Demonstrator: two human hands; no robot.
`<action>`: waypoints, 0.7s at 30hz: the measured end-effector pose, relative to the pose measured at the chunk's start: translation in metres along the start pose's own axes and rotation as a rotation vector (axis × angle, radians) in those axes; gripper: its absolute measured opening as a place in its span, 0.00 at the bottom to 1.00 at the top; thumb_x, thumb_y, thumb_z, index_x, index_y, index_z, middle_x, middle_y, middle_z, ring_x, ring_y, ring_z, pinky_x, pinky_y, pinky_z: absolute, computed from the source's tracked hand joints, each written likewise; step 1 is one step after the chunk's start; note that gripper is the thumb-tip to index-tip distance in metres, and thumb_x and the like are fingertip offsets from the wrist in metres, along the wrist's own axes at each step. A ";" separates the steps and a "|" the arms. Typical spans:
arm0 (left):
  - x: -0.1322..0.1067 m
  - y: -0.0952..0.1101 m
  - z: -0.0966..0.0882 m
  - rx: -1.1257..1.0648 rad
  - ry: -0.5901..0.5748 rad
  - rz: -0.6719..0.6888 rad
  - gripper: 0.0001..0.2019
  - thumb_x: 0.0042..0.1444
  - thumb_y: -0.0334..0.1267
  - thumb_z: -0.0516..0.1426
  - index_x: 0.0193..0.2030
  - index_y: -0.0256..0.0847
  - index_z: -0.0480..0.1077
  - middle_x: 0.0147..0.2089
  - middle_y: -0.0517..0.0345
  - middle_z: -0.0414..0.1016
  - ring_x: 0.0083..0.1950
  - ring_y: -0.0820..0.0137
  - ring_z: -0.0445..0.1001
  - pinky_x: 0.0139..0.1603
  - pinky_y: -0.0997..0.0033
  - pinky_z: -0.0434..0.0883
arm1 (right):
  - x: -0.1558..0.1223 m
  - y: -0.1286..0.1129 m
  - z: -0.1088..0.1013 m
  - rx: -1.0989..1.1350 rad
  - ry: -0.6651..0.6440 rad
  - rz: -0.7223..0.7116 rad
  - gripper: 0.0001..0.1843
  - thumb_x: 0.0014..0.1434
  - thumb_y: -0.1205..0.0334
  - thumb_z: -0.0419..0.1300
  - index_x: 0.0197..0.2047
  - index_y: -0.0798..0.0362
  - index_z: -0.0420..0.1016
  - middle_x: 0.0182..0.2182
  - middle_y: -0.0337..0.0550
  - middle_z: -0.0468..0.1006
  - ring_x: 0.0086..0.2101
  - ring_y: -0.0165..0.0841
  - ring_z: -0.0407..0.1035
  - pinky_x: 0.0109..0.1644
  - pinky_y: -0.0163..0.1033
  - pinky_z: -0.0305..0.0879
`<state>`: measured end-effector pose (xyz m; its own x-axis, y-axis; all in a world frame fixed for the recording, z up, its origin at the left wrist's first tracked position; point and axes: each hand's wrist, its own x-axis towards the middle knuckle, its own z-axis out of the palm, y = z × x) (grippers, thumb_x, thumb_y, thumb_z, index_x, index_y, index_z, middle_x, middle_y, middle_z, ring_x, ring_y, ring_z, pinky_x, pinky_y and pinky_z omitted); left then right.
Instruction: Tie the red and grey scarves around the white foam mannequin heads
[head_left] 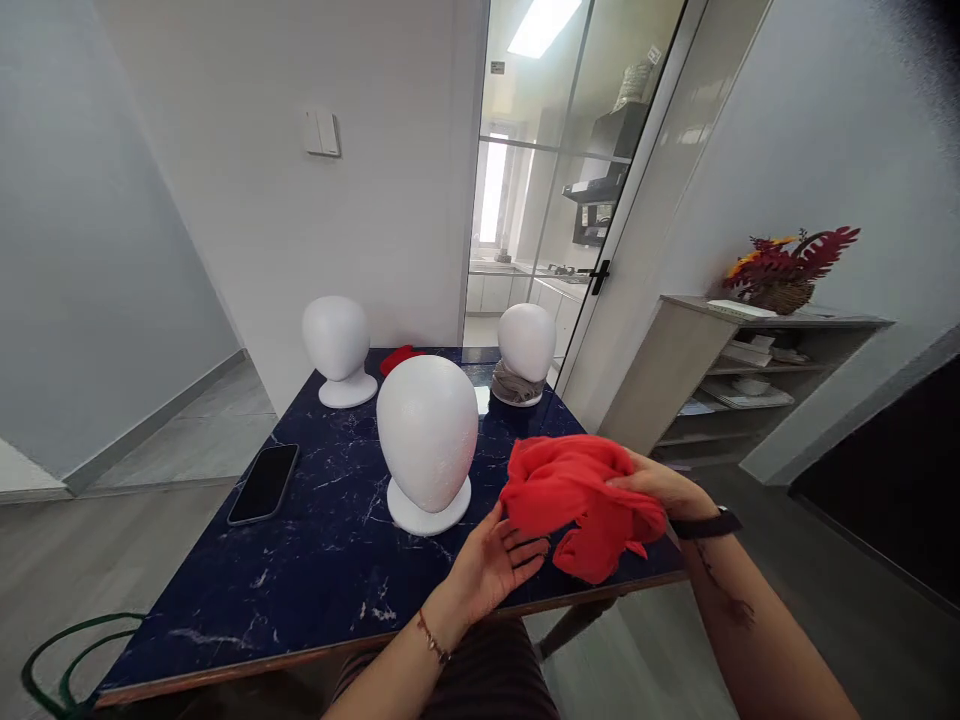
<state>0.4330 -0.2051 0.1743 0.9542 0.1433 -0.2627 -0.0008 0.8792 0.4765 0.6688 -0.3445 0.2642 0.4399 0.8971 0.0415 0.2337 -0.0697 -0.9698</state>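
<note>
A bunched red cloth (581,495) is held above the front right corner of the dark blue marble table (315,570). My right hand (660,485) grips it from the right side, fingers closed into the fabric. My left hand (491,565) is under its left edge, palm up, fingers spread and touching the cloth. Just left of the cloth stands a white foam mannequin head (427,440) on its round base.
Two more white foam heads stand at the back: one at the back left (337,345), one at the back right (525,350) with a grey cloth round its neck. A black phone (264,483) lies left. A red item (400,357) lies by the wall. A shelf (750,370) is right.
</note>
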 end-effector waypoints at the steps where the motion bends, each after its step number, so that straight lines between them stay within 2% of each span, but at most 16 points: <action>1: 0.003 0.001 0.005 -0.082 -0.026 -0.058 0.24 0.55 0.53 0.57 0.50 0.35 0.69 0.51 0.44 0.75 0.50 0.62 0.75 0.52 0.63 0.69 | -0.002 -0.005 0.005 -0.012 -0.220 0.081 0.27 0.42 0.54 0.71 0.46 0.56 0.77 0.40 0.48 0.79 0.38 0.39 0.73 0.42 0.42 0.71; 2: 0.005 0.001 0.008 -0.133 -0.030 -0.077 0.22 0.55 0.50 0.57 0.51 0.35 0.68 0.51 0.44 0.75 0.48 0.62 0.76 0.50 0.63 0.70 | -0.003 -0.009 0.008 -0.045 -0.384 0.138 0.27 0.45 0.53 0.70 0.47 0.56 0.76 0.41 0.46 0.79 0.39 0.38 0.73 0.42 0.41 0.70; 3: 0.005 0.000 0.010 -0.165 -0.010 -0.059 0.19 0.55 0.44 0.58 0.50 0.35 0.68 0.49 0.45 0.76 0.46 0.63 0.77 0.48 0.64 0.71 | -0.003 -0.013 0.010 -0.087 -0.460 0.167 0.25 0.48 0.51 0.68 0.46 0.57 0.76 0.40 0.45 0.79 0.37 0.37 0.72 0.42 0.40 0.70; 4: 0.003 -0.001 0.009 -0.185 0.033 -0.021 0.16 0.54 0.38 0.59 0.49 0.34 0.69 0.47 0.47 0.77 0.43 0.65 0.77 0.46 0.66 0.72 | -0.003 -0.015 0.011 -0.123 -0.474 0.177 0.23 0.51 0.49 0.66 0.45 0.58 0.77 0.39 0.44 0.79 0.36 0.36 0.72 0.40 0.39 0.69; 6: -0.006 -0.005 0.006 -0.197 0.150 0.079 0.13 0.50 0.27 0.57 0.44 0.33 0.70 0.41 0.50 0.79 0.38 0.69 0.77 0.44 0.69 0.72 | -0.002 -0.017 0.009 -0.154 -0.380 0.156 0.23 0.56 0.46 0.61 0.43 0.58 0.78 0.37 0.44 0.80 0.35 0.35 0.72 0.41 0.40 0.69; 8: -0.023 -0.008 0.003 -0.161 0.226 0.175 0.13 0.45 0.22 0.56 0.38 0.34 0.72 0.37 0.54 0.79 0.35 0.72 0.76 0.42 0.71 0.72 | 0.001 -0.015 0.006 -0.150 -0.250 0.091 0.23 0.57 0.44 0.58 0.43 0.55 0.78 0.38 0.44 0.80 0.38 0.37 0.71 0.46 0.42 0.68; 11: -0.052 -0.006 0.004 0.012 0.186 0.310 0.09 0.41 0.23 0.56 0.30 0.35 0.72 0.30 0.57 0.76 0.30 0.74 0.73 0.34 0.77 0.69 | 0.007 -0.008 0.004 -0.160 -0.197 0.021 0.23 0.57 0.44 0.58 0.46 0.52 0.78 0.44 0.44 0.79 0.44 0.39 0.70 0.54 0.45 0.63; 13: -0.068 -0.002 0.010 0.116 0.130 0.351 0.03 0.42 0.26 0.57 0.26 0.34 0.71 0.25 0.57 0.72 0.26 0.76 0.69 0.29 0.78 0.66 | 0.012 -0.001 0.004 -0.173 -0.163 0.017 0.23 0.57 0.44 0.58 0.47 0.52 0.78 0.45 0.45 0.78 0.46 0.41 0.69 0.55 0.46 0.63; 15: -0.076 0.002 0.015 0.170 0.098 0.333 0.03 0.44 0.30 0.58 0.29 0.34 0.71 0.25 0.57 0.72 0.23 0.77 0.67 0.27 0.77 0.64 | 0.017 0.007 0.003 -0.150 -0.041 0.008 0.24 0.55 0.44 0.59 0.46 0.53 0.78 0.43 0.45 0.79 0.45 0.42 0.70 0.52 0.46 0.65; 18: -0.078 0.006 0.015 0.220 0.126 0.201 0.12 0.45 0.32 0.60 0.39 0.35 0.71 0.31 0.55 0.76 0.20 0.78 0.67 0.24 0.78 0.63 | 0.023 0.019 -0.003 -0.067 0.196 -0.056 0.23 0.52 0.44 0.62 0.43 0.54 0.78 0.40 0.45 0.80 0.41 0.40 0.72 0.45 0.42 0.68; 21: -0.071 0.005 0.005 0.229 0.188 0.060 0.13 0.42 0.31 0.58 0.38 0.34 0.72 0.30 0.55 0.76 0.21 0.76 0.69 0.25 0.77 0.65 | 0.027 0.028 -0.012 -0.111 0.297 -0.135 0.20 0.53 0.47 0.59 0.43 0.52 0.77 0.42 0.45 0.80 0.40 0.40 0.73 0.46 0.43 0.68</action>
<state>0.3667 -0.2137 0.1997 0.8822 0.2924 -0.3692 0.0325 0.7443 0.6671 0.6976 -0.3279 0.2416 0.6277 0.7365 0.2521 0.3933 -0.0205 -0.9192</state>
